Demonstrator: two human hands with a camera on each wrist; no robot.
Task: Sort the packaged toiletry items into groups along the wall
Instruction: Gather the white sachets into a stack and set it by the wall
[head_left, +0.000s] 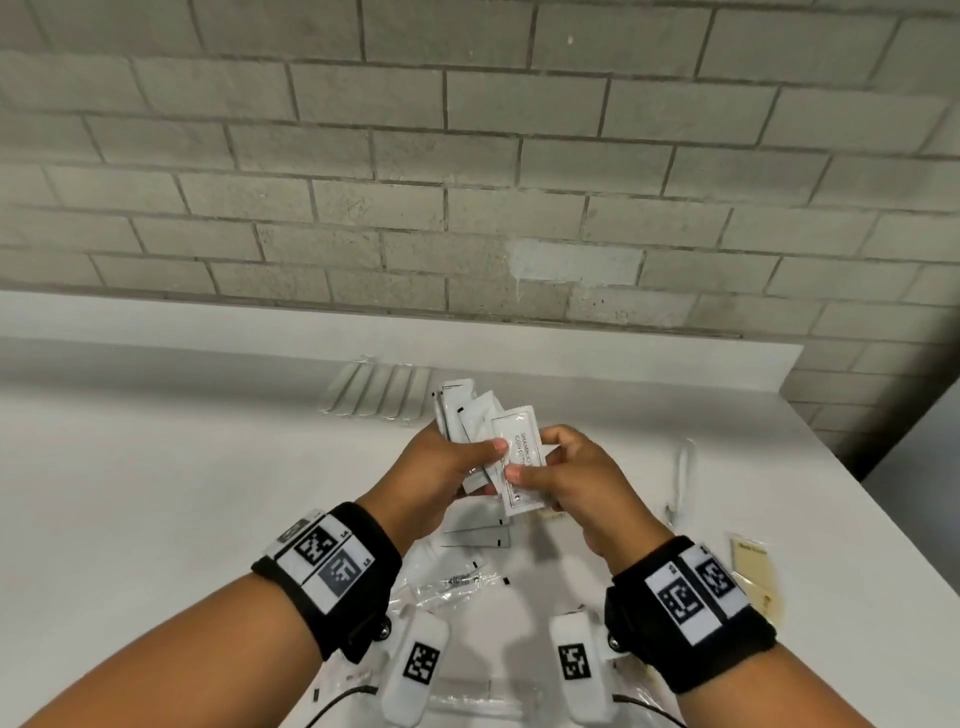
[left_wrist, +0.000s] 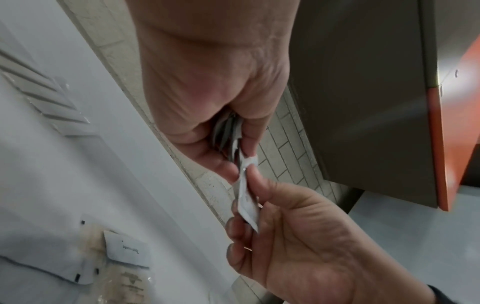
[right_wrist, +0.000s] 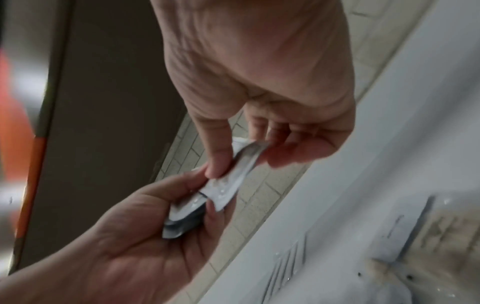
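Observation:
Above the white counter (head_left: 156, 467), my left hand (head_left: 483, 460) grips a fanned stack of white sachets (head_left: 470, 410). My right hand (head_left: 535, 467) pinches the front sachet (head_left: 519, 447), printed with shampoo lettering, between thumb and fingers while it still overlaps the stack. In the left wrist view the stack (left_wrist: 226, 131) sits in the left hand's curled fingers and the right hand (left_wrist: 249, 197) holds the front sachet (left_wrist: 246, 205). The right wrist view shows the right thumb on that sachet (right_wrist: 233, 174) and the stack (right_wrist: 182, 216) in the left hand.
A row of clear-wrapped white sticks (head_left: 374, 392) lies by the brick wall (head_left: 467, 182). Loose white packets (head_left: 478, 538) and clear wrappers lie on the counter under my hands. A beige packet (head_left: 756, 571) lies at the right, near the counter's edge.

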